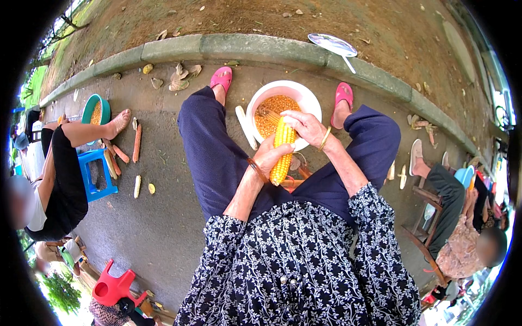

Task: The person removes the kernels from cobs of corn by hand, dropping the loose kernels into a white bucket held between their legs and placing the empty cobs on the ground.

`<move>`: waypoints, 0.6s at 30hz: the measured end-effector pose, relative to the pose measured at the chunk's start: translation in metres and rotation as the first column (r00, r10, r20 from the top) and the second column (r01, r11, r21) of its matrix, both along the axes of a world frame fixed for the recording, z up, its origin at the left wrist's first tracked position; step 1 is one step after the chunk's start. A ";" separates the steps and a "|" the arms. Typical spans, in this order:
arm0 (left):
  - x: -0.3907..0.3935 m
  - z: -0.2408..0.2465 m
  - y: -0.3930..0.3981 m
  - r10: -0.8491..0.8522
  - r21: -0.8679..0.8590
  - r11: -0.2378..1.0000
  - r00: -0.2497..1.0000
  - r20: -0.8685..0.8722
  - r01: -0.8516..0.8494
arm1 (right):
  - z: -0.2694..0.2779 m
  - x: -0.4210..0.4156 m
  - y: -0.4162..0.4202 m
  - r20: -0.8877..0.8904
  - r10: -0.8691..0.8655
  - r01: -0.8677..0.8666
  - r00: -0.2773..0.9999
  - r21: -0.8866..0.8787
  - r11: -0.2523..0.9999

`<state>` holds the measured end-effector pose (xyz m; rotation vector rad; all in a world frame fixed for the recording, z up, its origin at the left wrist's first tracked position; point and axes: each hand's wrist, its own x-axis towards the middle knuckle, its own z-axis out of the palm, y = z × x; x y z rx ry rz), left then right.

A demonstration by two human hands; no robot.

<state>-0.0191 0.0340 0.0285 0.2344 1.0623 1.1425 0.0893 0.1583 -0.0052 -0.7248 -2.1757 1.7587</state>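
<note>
My left hand (267, 157) grips a yellow ear of corn (282, 157) near its middle, thumb laid across the kernels. My right hand (306, 127) closes over the ear's far end, fingers bent around it. The ear points toward the white plastic basin (309, 94) on the pavement between my feet. Loose orange kernels (281, 100) cover the basin's bottom. Behind the ear's tip, a duller orange cob (270, 115) shows partly; whether my right hand touches it is hidden. A pale bare cob (246, 127) lies against the basin's left side.
A concrete curb (171, 49) runs beyond my feet, with a paddle-shaped hand fan (332, 44) on it. At left are a seated person, a green basin (107, 110), a blue stool (84, 175) and scattered cobs (137, 142). A red stool (116, 285) stands lower left; another person sits right.
</note>
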 end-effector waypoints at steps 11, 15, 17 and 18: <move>0.001 -0.006 0.003 0.002 0.032 0.999 0.700 -0.714 0.030 | 0.006 0.004 0.004 0.224 -0.116 0.178 0.968 -0.281 0.943; 0.001 -0.006 0.003 -0.004 0.046 0.998 0.814 -0.581 0.037 | 0.021 0.000 -0.002 0.185 -0.047 0.120 0.982 -0.408 0.905; 0.000 -0.005 0.004 0.033 0.080 0.997 0.934 -0.356 -0.004 | 0.019 0.000 0.001 0.151 -0.028 0.088 0.988 -0.411 0.907; 0.001 -0.006 0.004 0.057 0.095 0.995 0.950 -0.307 -0.029 | 0.019 0.000 0.001 0.141 -0.029 0.087 0.990 -0.421 0.903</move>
